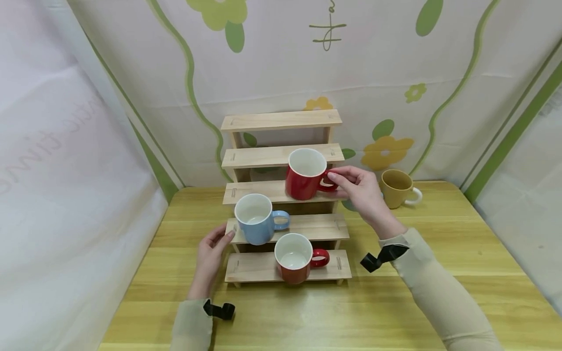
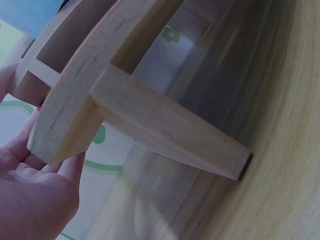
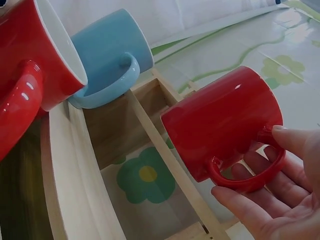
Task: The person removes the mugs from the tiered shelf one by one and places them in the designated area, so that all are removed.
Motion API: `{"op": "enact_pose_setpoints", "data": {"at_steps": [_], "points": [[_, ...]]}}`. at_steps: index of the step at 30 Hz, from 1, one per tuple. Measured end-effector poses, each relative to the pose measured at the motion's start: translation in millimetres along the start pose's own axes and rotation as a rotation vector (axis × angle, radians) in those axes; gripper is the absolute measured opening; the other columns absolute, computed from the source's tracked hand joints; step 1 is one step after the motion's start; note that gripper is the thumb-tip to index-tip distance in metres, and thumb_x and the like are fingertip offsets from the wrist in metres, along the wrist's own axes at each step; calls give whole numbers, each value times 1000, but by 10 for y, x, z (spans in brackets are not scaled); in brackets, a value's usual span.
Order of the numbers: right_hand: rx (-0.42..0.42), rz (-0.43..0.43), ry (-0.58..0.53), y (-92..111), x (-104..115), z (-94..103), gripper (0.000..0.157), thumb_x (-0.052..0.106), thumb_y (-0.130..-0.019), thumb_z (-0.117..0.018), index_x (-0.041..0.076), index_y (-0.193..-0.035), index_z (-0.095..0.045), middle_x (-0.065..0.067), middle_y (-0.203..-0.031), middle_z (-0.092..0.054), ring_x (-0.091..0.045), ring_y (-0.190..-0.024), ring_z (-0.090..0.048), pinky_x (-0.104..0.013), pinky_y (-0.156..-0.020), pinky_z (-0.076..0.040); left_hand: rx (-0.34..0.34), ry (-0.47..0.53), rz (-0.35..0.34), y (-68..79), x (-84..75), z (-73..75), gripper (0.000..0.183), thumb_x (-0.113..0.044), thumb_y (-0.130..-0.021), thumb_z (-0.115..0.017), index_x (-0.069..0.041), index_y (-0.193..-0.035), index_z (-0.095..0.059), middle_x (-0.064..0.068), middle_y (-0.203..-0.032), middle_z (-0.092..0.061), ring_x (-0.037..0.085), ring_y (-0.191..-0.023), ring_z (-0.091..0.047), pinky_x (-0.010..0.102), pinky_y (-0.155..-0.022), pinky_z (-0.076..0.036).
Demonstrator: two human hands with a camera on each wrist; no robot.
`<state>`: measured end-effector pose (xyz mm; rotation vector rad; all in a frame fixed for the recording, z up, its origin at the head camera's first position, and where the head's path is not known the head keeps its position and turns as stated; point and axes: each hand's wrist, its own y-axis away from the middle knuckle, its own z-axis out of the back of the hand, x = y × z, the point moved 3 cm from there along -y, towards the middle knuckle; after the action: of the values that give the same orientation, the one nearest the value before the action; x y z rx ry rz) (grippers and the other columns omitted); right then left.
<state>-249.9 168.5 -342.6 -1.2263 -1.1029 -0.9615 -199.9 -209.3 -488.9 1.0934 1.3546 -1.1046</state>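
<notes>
A light wooden stepped shelf (image 1: 281, 120) stands on the table with mugs on its lower tiers. My right hand (image 1: 362, 192) pinches the handle of a dark red mug (image 1: 296, 184), thumb on top, with the mug at the third tier from the bottom. In the right wrist view, fingers curl around that handle. At the second tier's left end, my left hand (image 1: 210, 253) grips the board's edge, thumb above and fingers lower. Beside it a light blue mug (image 1: 258, 231) sits upright on that tier. Another red mug (image 1: 293, 274) stands on the bottom tier, handle to the right.
A mustard mug (image 1: 392, 196) with a white handle stands on the wooden table (image 1: 456, 253), right of the shelf and close to my right wrist. Patterned white cloth (image 1: 281, 68) hangs behind the shelf and along both sides. The upper two tiers rise at the back.
</notes>
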Motion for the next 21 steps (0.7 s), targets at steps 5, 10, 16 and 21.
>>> {"op": "enact_pose_setpoints", "data": {"at_steps": [5, 10, 16, 21], "points": [[-36, 20, 55, 16, 43, 98, 34, 23, -97, -73, -3, -118, -69, -15, -112, -71, -24, -100, -70, -36, -79, -59, -4, -17, -10, 0, 4, 4, 39, -13, -97, -73, 6, -129, -62, 2, -114, -67, 15, -103, -62, 23, -89, -53], [-49, 38, 76, 53, 85, 208, 33, 23, -97, -73, -3, -118, -70, -13, -112, -72, -24, -101, -70, -35, -80, -59, 1, -18, -6, 3, 0, 8, 39, -14, -97, -73, 5, -129, -63, 2, -114, -67, 16, -104, -62, 24, -90, -52], [-80, 34, 74, 129, 133, 352, 33, 22, -96, -74, -3, -117, -70, -13, -108, -72, -20, -97, -71, -32, -79, -59, 0, -18, -2, 3, -6, 5, 39, -15, -97, -73, 5, -129, -63, 2, -114, -67, 16, -104, -62, 23, -90, -52], [-93, 51, 31, 194, 139, 477, 32, 18, -95, -74, -6, -116, -70, -19, -109, -72, -23, -96, -72, -35, -79, -59, -5, -19, -12, 10, -23, -8, 37, -13, -97, -72, 7, -128, -63, 3, -113, -67, 15, -103, -62, 22, -89, -52]]}}
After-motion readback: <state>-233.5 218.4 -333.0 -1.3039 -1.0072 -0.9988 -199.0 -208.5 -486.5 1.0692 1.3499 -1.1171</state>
